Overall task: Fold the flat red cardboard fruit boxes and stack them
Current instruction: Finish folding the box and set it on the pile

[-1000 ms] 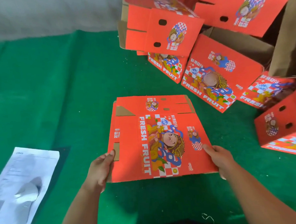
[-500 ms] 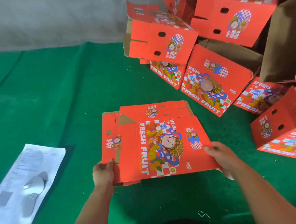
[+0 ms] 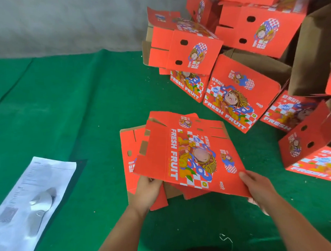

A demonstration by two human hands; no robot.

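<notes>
Flat red box [image 3: 180, 156] tilted above green mat; folded boxes [image 3: 239, 90] piled behind.

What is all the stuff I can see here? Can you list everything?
flat box: one, red with a cartoon print, held up at the middle.
more flat boxes: at least one, red, lying under it; exact count hidden.
folded boxes: several, red, piled at the back right.
brown cardboard: one big piece, far right.
green mat: one, covering the floor.
paper sheet: one, white, bottom left.
grey wall: top left.
left hand: grips the flat box's near left edge.
right hand: grips its near right corner.
</notes>
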